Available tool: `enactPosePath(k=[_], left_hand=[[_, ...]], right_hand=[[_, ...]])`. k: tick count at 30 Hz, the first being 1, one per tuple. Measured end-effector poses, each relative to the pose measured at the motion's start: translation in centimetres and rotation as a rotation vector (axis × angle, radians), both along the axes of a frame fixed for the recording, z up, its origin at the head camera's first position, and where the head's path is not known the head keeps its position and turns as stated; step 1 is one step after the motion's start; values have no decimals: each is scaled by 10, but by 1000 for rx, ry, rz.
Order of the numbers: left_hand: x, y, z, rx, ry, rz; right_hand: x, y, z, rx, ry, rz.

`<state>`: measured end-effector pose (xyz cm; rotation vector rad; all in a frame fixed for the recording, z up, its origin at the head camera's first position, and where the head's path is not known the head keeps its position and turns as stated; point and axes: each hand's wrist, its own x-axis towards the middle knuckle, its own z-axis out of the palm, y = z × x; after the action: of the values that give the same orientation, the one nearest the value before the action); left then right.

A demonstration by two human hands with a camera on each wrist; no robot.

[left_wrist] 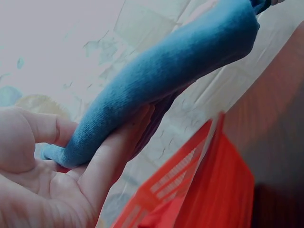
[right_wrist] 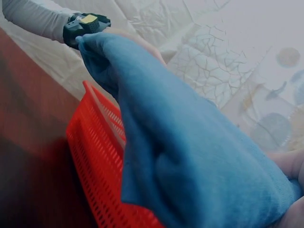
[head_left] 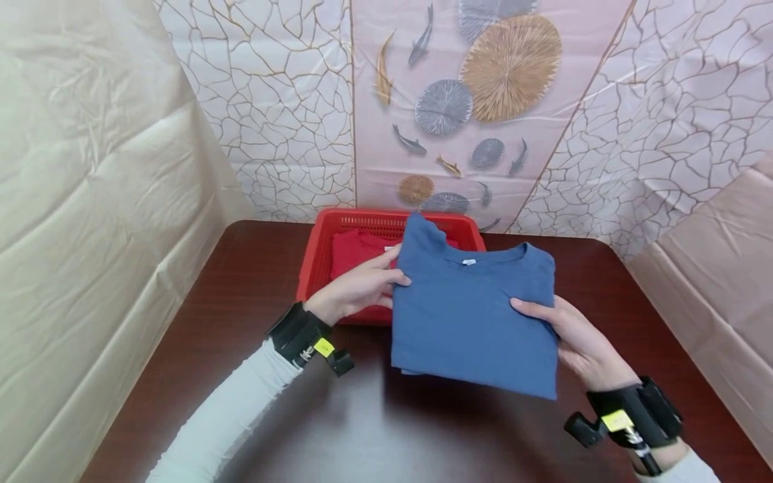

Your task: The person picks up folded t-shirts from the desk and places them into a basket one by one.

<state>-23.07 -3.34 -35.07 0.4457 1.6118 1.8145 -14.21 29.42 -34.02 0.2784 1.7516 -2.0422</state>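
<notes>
A folded blue T-shirt (head_left: 474, 315) hangs between both hands, raised over the table, its neckline toward the back. My left hand (head_left: 365, 283) grips its left edge, thumb on top and fingers underneath. At the right edge my right hand (head_left: 576, 335) pinches the cloth, thumb pressed on the front and fingers hidden behind. The left wrist view shows the folded edge of the blue T-shirt (left_wrist: 161, 71) lying between thumb and fingers. Behind the shirt stands a red plastic basket (head_left: 308, 258), partly covered by it. Inside the basket lies a red garment (head_left: 356, 251).
The dark brown table (head_left: 266, 268) carries the basket near its back edge. A patterned curtain (head_left: 278, 134) hangs behind, and beige cloth (head_left: 115, 235) closes off the left side. Wrist cameras are strapped to both wrists.
</notes>
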Motion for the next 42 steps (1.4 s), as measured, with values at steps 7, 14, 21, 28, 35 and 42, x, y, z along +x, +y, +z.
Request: enactPosePath(k=[7,14,21,28,35,42], left_hand=[[-24,-31,-3,-3,-27,82],[-40,-50,-3,-46,-36,202],[-55,-57,-2,-108,-32,328],[-75,-61,-18,-188,-5,394],[-77,-62,-35,-297,52,349],[-69,-63,-39,-419,175,299]], right_hand=[[-36,-31,1,-36,40,51],[-72,-54,2,-49,57,81],[-105,-68,3,-6,74,91],[-133,-75,-18,55,85,105],[-139,-78,-42,100,60,150],[-133,-77,-50,284,115,224]])
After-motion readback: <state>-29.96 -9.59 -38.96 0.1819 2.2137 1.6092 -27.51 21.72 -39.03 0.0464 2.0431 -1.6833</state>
